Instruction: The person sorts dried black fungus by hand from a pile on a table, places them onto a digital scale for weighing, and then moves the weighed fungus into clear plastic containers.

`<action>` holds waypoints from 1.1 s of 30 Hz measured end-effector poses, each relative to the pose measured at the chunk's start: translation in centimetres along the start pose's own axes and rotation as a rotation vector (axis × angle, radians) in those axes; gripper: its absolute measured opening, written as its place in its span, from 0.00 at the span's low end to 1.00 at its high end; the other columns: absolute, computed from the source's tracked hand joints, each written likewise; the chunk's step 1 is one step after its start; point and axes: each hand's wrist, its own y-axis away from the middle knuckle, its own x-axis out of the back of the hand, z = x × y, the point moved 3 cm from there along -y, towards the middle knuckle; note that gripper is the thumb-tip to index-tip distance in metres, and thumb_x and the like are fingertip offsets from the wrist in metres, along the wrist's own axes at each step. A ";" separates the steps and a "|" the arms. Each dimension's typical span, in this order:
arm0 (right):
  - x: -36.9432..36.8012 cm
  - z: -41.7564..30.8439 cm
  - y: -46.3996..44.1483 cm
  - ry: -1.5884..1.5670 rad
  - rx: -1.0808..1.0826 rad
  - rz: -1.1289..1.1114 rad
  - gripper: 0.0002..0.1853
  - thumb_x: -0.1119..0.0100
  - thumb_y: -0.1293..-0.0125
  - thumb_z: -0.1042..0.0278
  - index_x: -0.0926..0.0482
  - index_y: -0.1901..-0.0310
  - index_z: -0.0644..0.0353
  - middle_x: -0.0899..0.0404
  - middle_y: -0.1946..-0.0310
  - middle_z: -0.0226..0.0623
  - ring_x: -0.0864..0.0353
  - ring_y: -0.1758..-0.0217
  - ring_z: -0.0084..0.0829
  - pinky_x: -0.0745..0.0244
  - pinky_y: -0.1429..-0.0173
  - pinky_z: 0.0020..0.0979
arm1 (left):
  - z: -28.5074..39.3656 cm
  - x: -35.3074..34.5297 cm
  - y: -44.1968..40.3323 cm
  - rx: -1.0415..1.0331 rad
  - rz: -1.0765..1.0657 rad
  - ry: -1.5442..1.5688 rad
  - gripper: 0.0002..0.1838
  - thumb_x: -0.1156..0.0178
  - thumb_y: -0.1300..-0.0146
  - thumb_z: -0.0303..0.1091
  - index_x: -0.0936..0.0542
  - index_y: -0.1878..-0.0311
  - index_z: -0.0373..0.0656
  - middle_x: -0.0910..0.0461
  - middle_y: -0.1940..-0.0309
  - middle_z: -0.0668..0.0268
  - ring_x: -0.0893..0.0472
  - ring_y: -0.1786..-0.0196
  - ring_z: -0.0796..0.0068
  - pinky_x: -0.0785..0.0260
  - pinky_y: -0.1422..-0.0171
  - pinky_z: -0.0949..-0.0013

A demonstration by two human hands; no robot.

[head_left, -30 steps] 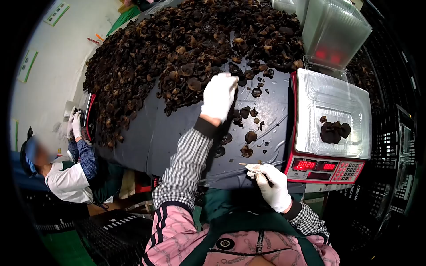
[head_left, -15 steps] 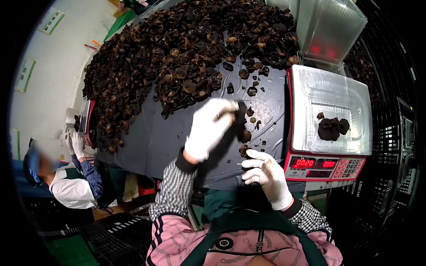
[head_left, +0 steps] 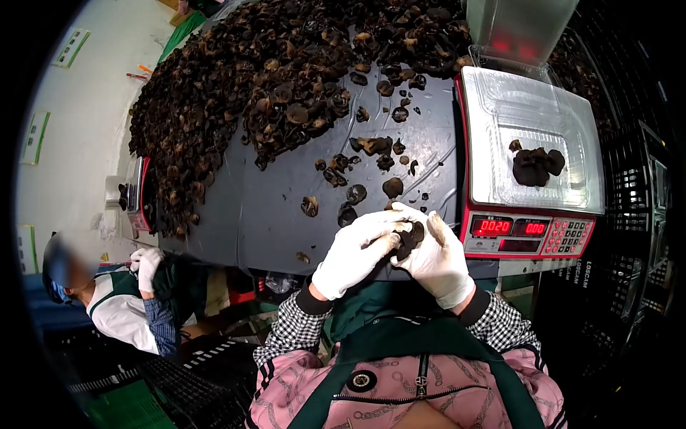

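White gloves cover both hands, which meet near the table's front edge. Between them is a dark piece of wood ear mushroom [head_left: 409,242]. My left hand [head_left: 357,252] pinches it from the left, fingers closed. My right hand [head_left: 441,261] curls around it from the other side, its fingers partly hiding it. Loose wood ear mushrooms [head_left: 373,146] lie on the dark table covering just beyond the hands. To the right, a clear plastic tray [head_left: 493,171] rests on a red and white scale [head_left: 525,236] and holds a small clump of wood ear mushrooms [head_left: 534,166].
A large heap of wood ear mushrooms [head_left: 214,100] spreads across the far and left table. Stacked clear containers [head_left: 518,28] stand behind the scale. Black crates [head_left: 636,193] line the right. A co-worker [head_left: 118,307] with gloved hands is at the left, near another scale [head_left: 139,193].
My left hand has come back toward my body and joined my right hand on a mushroom piece. Several pieces now lie on the covering where it was. The co-worker's hands have left the other scale.
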 end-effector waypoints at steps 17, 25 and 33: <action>1.6 1.9 1.7 0.263 0.084 0.131 0.14 0.44 0.23 0.72 0.22 0.41 0.66 0.18 0.41 0.41 0.16 0.46 0.32 0.20 0.44 0.35 | -2.5 -0.9 4.5 0.175 0.164 0.966 0.16 0.44 0.20 0.38 0.23 0.41 0.34 0.18 0.41 0.55 0.17 0.39 0.63 0.23 0.31 0.55; 1.3 1.3 2.6 0.192 0.079 0.067 0.13 0.44 0.24 0.71 0.23 0.43 0.66 0.18 0.41 0.46 0.14 0.47 0.38 0.15 0.47 0.36 | -4.1 4.7 13.6 0.455 0.225 0.430 0.15 0.46 0.22 0.32 0.20 0.45 0.28 0.13 0.53 0.52 0.14 0.50 0.66 0.23 0.42 0.66; 0.8 2.0 2.2 0.355 0.123 0.090 0.12 0.43 0.25 0.73 0.23 0.44 0.66 0.20 0.39 0.47 0.14 0.45 0.37 0.15 0.45 0.37 | -10.8 8.1 24.0 0.560 0.463 -0.142 0.17 0.41 0.28 0.23 0.17 0.39 0.34 0.12 0.46 0.60 0.15 0.43 0.72 0.25 0.34 0.69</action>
